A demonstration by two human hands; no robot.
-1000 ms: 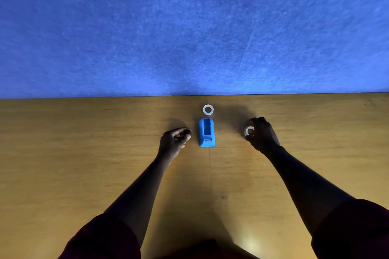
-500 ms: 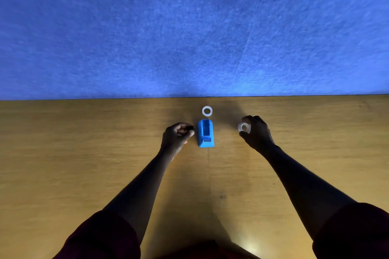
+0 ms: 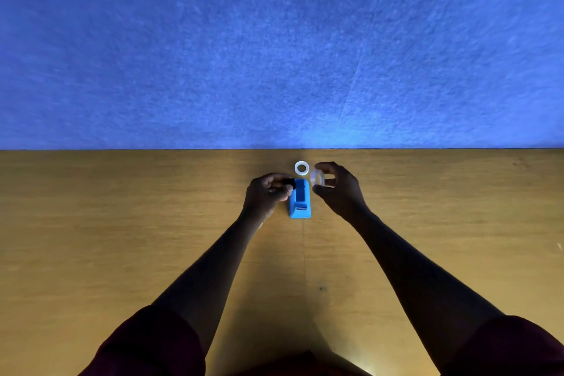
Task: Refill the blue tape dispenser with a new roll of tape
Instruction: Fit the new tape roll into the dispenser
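Note:
The blue tape dispenser (image 3: pixel 300 199) stands on the wooden table (image 3: pixel 122 223), its slot open at the top. My left hand (image 3: pixel 267 195) is just left of it and pinches a small black spool (image 3: pixel 288 182) at the dispenser's upper left edge. Just right of the dispenser, my right hand (image 3: pixel 338 189) holds a clear roll of tape (image 3: pixel 318 178) between thumb and fingers, lifted off the table. A second white tape ring (image 3: pixel 301 168) lies flat right behind the dispenser.
A blue felt wall (image 3: pixel 274 49) rises along the table's far edge, close behind the white ring. Bare wood stretches to both sides and toward me. My dark sleeves fill the bottom corners.
My right hand has lifted the clear roll off the table and carried it left to the dispenser. My left hand has moved right with the black spool, up to the dispenser's edge.

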